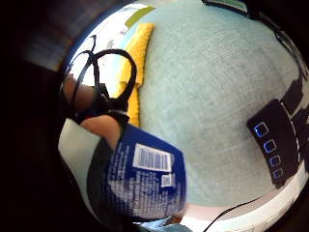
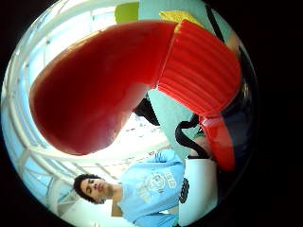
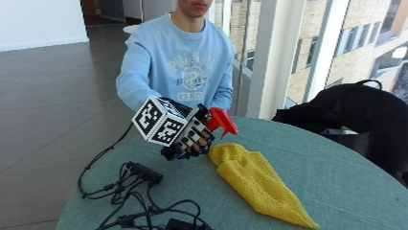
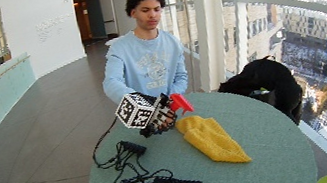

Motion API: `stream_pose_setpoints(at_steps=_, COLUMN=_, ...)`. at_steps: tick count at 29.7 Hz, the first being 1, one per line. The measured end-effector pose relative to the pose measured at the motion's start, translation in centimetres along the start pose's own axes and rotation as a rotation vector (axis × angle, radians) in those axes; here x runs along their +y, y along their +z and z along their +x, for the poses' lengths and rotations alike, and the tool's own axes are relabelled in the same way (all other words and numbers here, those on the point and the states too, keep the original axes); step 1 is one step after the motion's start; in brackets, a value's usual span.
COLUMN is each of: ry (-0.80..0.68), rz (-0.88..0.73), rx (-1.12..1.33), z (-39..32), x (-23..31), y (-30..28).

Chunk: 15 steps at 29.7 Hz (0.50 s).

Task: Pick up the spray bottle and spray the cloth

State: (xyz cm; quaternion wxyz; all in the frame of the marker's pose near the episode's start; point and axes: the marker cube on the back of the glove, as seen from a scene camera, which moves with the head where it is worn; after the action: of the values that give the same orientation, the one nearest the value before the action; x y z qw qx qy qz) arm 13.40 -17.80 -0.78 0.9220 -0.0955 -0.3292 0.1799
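Note:
My gloved right hand (image 3: pixel 191 136) grips a spray bottle above the table, its fingers curled round the bottle's neck. The red spray head (image 3: pixel 221 121) juts out past the hand, its nozzle toward the yellow cloth (image 3: pixel 258 182). That cloth lies crumpled and stretched out on the teal table (image 3: pixel 338 177), just beside and below the hand. The red spray head (image 2: pixel 118 85) fills the thumb side palm view. In the little finger side palm view the bottle's blue labelled body (image 1: pixel 145 179) shows close up, with the yellow cloth (image 1: pixel 135 58) beyond it.
Black cables and a small black box (image 3: pixel 143 175) lie on the table near its front left edge. A black bag (image 3: pixel 357 112) sits at the far right rim. A black device with blue lights (image 1: pixel 273 140) rests on the tabletop.

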Motion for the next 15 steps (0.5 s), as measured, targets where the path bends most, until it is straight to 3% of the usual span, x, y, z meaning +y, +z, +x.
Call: stream_pose_setpoints(at_steps=15, ry=0.010, rz=-0.002, rx=0.011, z=0.20, x=-0.14, y=0.22)
